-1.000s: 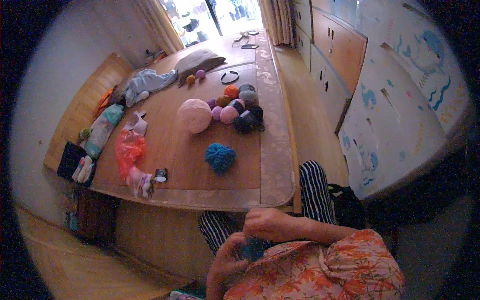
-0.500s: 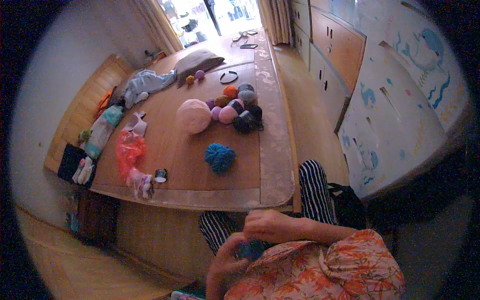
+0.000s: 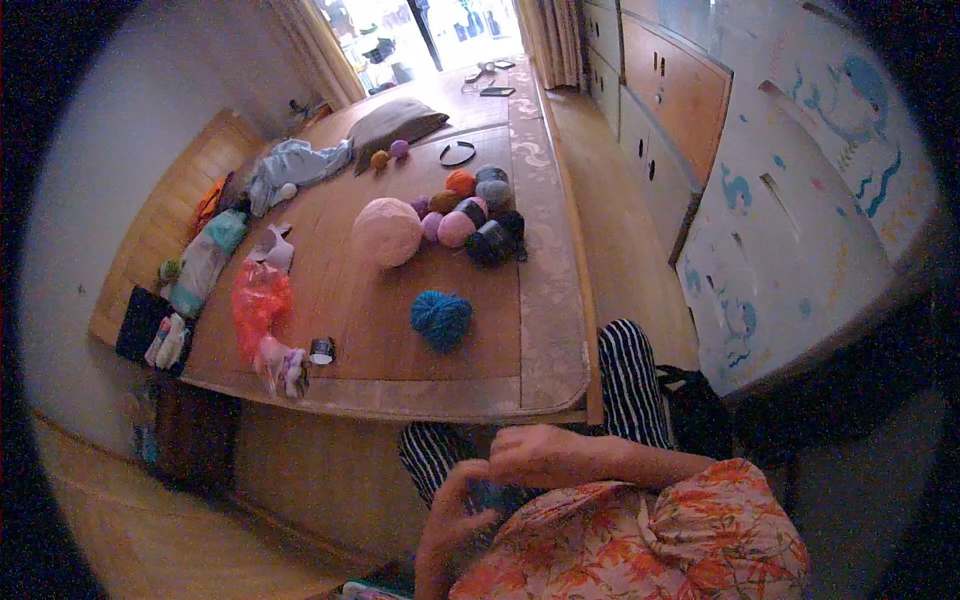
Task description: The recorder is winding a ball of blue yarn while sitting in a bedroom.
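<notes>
Low in front of my lap, my left hand [image 3: 466, 505] is curled round a small blue ball of yarn [image 3: 492, 494], which its fingers partly hide. My right hand [image 3: 528, 455] is closed just above it, close against the left fingers. Whether a strand runs through the right fingers is too dark and small to make out. On the bed ahead lies a loose, larger blue yarn ball [image 3: 440, 320]. Farther up sit a big pale pink yarn ball [image 3: 388, 233] and a cluster of orange, brown, grey, pink, purple and black yarn balls [image 3: 457, 229].
The mat-covered bed [image 3: 340, 400] ends just before my knees. Along its left side lie a red plastic bag [image 3: 262, 297], a small dark roll [image 3: 321, 351] and folded clothes [image 3: 290, 175]. A pillow [image 3: 398, 123] and a black headband [image 3: 458, 153] lie farther off. Cabinets [image 3: 655, 140] line the right.
My left hand has shifted slightly upward and its blue ball has turned more out of sight. My right hand has dipped a little. The bed's things stay put.
</notes>
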{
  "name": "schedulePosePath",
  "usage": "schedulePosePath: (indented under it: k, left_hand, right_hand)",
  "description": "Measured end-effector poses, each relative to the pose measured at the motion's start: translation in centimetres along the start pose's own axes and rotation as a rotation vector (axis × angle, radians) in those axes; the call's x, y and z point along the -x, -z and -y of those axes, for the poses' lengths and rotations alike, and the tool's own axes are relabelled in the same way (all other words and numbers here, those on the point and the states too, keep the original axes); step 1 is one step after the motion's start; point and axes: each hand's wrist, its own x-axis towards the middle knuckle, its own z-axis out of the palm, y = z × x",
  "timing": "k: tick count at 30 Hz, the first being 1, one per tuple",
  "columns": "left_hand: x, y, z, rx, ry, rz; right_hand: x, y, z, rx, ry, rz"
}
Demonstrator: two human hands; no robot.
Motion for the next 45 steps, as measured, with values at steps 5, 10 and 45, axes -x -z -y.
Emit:
schedulePosePath:
  k: [5, 10, 45]
  left_hand:
    - [0.2, -1.6, -2.1, 0.76, -0.131, -0.102]
    - [-1.1, -0.2, -3.3, 0.389, 0.129, -0.468]
    - [-0.2, 0.3, -0.2, -0.079, 0.122, -0.009]
  right_hand:
    - [0.5, -2.2, -2.8, 0.134, -0.193, -0.038]
    - [0.7, -2.6, -0.6, 0.031, -0.002, 0.25]
    - [-0.6, 0.0, 0.2, 0.159, -0.088, 0.197]
